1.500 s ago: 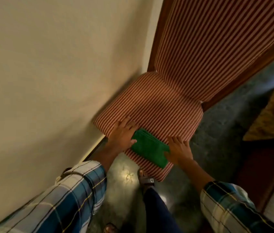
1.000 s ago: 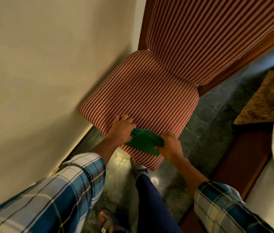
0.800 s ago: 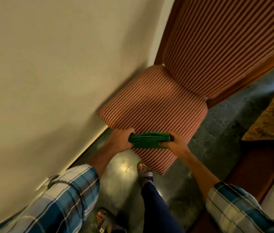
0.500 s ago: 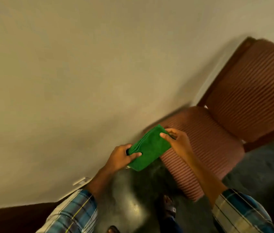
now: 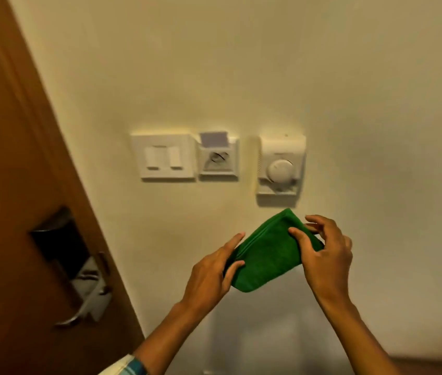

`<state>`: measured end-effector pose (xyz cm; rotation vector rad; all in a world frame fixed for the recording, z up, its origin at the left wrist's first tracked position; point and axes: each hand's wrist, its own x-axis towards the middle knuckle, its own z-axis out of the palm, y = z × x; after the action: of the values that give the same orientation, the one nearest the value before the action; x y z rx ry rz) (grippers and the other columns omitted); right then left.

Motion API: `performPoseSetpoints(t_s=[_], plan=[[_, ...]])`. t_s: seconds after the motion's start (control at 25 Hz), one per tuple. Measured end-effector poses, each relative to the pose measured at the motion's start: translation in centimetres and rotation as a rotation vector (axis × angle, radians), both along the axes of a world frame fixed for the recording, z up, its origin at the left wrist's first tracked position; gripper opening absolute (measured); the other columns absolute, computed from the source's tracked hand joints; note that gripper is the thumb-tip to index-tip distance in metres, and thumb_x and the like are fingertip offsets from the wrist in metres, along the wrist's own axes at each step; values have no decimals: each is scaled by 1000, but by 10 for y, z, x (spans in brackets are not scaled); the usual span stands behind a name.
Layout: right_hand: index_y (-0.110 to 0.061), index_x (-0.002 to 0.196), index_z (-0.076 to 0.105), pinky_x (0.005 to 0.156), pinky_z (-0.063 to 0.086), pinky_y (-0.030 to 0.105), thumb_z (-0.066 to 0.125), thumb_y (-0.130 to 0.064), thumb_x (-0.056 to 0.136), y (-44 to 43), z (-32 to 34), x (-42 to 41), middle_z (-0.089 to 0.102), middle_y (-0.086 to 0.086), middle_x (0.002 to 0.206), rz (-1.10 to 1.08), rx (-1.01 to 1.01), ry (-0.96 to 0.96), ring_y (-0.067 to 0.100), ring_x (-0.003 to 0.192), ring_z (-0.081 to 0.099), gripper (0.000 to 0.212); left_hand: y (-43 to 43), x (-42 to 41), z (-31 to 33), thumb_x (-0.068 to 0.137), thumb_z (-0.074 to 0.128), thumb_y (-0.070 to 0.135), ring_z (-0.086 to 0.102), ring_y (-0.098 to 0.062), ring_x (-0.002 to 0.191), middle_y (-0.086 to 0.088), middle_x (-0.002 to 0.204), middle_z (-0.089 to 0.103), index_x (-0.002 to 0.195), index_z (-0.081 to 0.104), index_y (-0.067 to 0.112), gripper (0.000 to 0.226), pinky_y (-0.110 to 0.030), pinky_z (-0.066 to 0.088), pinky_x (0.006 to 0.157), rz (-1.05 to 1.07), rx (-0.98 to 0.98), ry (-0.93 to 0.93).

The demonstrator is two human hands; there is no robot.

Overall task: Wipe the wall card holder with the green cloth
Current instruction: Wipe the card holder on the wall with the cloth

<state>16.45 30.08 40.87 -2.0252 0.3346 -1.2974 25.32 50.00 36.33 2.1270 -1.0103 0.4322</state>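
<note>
fingers and thumb of the left hand (image 5: 209,277) pinch the lower-left end of the folded green cloth (image 5: 268,255); the right hand (image 5: 325,255) grips its upper-right end, thumb on the front. its long axis slants up to the right, plush and soft-edged, held off the cream wall (image 5: 322,77), below the boxy white card holder (image 5: 217,158) with a pale card (image 5: 213,138) in it.

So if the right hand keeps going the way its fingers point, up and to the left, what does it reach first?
The right hand already grips the green cloth. Beyond it, that line seems to lead to bare wall, then the card holder; the dial unit sits to the right. Depth is unclear.
</note>
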Motion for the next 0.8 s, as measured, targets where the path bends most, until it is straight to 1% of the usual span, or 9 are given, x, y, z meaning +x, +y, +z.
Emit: performPoseSetpoints(t_s=[0.04,0.12,0.2,0.36,0.44,0.56,0.64,0.72,0.8], plan=[[-20,107,62,84,39,36,78,-21,78,20,17,15,66,-1,92,-37,-113,-56,17,88,57,33,16,6,10,96,50,41,65,-12,81,4,105,71,148,24,44,58,-27,55,70,27,-34,-93],[-17,106,62,85,33,38,77,-20,79,48,49,41,66,4,94,-84,-322,-162,20,93,53,31,36,17,25,97,52,32,64,-13,75,2,100,69,149,20,42,62,-29,56,64,54,-97,-197],[-19,104,62,85,30,37,73,-23,79,66,76,65,67,3,93,-133,-487,-253,21,99,49,27,45,29,34,97,55,24,62,-11,73,1,98,67,150,21,40,66,-31,57,62,85,-144,-206],[-16,93,67,85,27,39,61,-27,90,72,95,107,73,3,87,-215,-681,-288,23,101,49,13,37,51,47,98,54,26,63,-15,74,-4,96,66,150,21,35,62,-36,58,63,128,-149,-214],[-15,93,69,84,28,41,60,-28,92,64,92,121,73,4,92,-277,-747,-272,25,104,49,16,30,60,49,99,52,28,63,-17,77,-6,98,66,149,18,35,60,-37,58,66,137,-138,-177],[-19,108,65,84,27,40,59,-27,93,61,81,136,60,10,113,-414,-839,-292,28,108,47,18,23,72,42,99,51,30,64,-14,81,-4,102,67,148,17,36,60,-29,57,68,136,-138,-158],[-22,111,67,83,25,39,62,-23,93,63,76,142,61,6,112,-468,-900,-296,26,107,49,19,19,77,38,99,51,31,64,-13,83,-3,104,68,149,17,35,60,-27,56,69,120,-147,-165],[-21,117,66,85,26,38,61,-19,92,68,67,145,70,2,111,-477,-890,-257,24,111,51,25,17,80,35,99,51,32,66,-14,90,-5,113,68,149,16,36,61,-29,58,75,112,-143,-156],[-16,133,55,94,26,41,56,-19,93,79,50,146,65,5,127,-470,-828,-132,25,127,45,40,18,87,34,99,52,32,67,-16,99,-5,124,66,150,14,36,63,-32,58,83,119,-137,-128]])
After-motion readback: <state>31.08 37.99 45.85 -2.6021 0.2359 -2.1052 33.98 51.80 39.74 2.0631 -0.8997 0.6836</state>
